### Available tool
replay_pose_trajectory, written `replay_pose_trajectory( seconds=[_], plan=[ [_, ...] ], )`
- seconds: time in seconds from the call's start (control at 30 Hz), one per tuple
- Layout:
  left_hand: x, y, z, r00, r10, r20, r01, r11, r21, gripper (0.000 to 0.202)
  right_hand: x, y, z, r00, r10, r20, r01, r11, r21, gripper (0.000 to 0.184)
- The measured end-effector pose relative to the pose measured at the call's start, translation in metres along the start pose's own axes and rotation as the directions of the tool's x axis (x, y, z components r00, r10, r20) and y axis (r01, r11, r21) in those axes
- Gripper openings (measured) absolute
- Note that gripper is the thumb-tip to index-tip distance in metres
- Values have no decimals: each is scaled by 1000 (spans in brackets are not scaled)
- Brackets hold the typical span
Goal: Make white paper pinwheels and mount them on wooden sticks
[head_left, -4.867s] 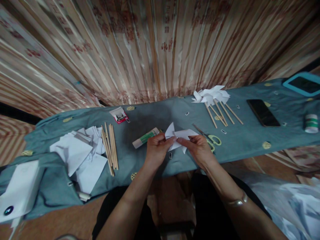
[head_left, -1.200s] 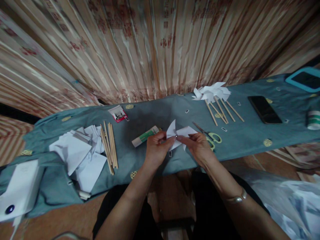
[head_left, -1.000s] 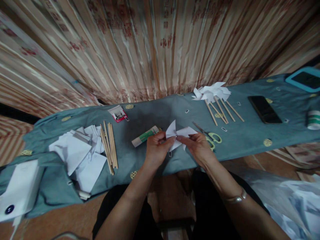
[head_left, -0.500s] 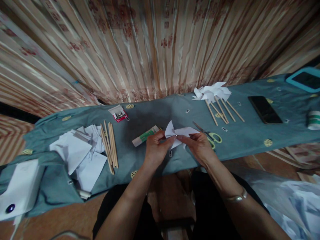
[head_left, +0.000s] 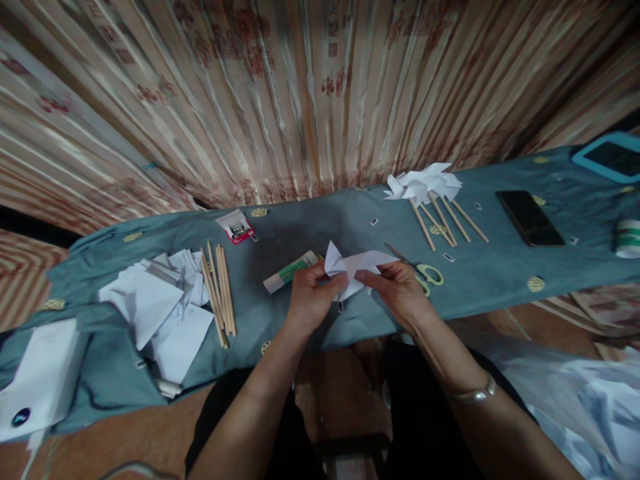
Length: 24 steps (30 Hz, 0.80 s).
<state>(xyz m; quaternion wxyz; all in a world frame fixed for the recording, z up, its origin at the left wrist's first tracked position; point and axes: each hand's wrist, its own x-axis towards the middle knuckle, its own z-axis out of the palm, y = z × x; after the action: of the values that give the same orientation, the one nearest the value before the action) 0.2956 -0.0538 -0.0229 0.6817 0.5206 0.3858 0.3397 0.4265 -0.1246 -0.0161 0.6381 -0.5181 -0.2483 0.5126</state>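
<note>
A white paper pinwheel (head_left: pixel 356 264), its points partly folded, is held up between my two hands over the front of the table. My left hand (head_left: pixel 311 293) pinches its left side with thumb and fingers. On the other side, my right hand (head_left: pixel 400 288) grips the paper, thumb pressed near the middle. Just behind my left hand lies a green and white glue stick (head_left: pixel 290 271). Scissors (head_left: pixel 425 274) with pale green handles rest beside my right hand, partly hidden by it. Part of the paper's underside is covered by my fingers.
Left of my hands are wooden sticks (head_left: pixel 220 293), white paper sheets (head_left: pixel 150 300) and a small red box (head_left: pixel 237 228) of metal pins. Pinwheels on sticks (head_left: pixel 425 183) lie at the back right, near a phone (head_left: pixel 530 218). A white device (head_left: pixel 43 373) sits far left.
My left hand has shifted slightly left, and the paper's middle has opened out a little between my thumbs. Both hands keep their hold.
</note>
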Motion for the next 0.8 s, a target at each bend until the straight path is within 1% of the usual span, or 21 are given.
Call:
replay_pose_trajectory(
  seconds=[0.13, 0.27, 0.37, 0.5, 0.67, 0.8],
  plan=[
    [-1, 3, 1, 999, -44, 0, 44, 997, -70, 18, 0, 0, 0, 999, 8, -31, -9, 1000, -16, 24],
    [-3, 5, 2, 997, -77, 8, 78, 990, -116, 22, 1, 0, -1, 1000, 1, -27, -1, 1000, -11, 28],
    [-3, 6, 3, 996, -84, 5, 84, 989, -122, 24, 0, 1, -1, 1000, -5, -14, 5, 1000, -8, 26],
    [-3, 5, 5, 995, -96, -2, 95, 988, -124, 25, 1, 0, -1, 999, -11, -33, 10, 999, -33, 28],
    [-3, 6, 4, 997, -76, 0, 76, 991, -115, 18, 1, -1, 1, 998, -20, -54, 19, 1000, -22, 29],
    [-2, 6, 3, 998, -57, -9, 56, 990, -128, 15, 1, -1, 0, 995, -62, -79, 59, 997, -47, 26]
  ],
)
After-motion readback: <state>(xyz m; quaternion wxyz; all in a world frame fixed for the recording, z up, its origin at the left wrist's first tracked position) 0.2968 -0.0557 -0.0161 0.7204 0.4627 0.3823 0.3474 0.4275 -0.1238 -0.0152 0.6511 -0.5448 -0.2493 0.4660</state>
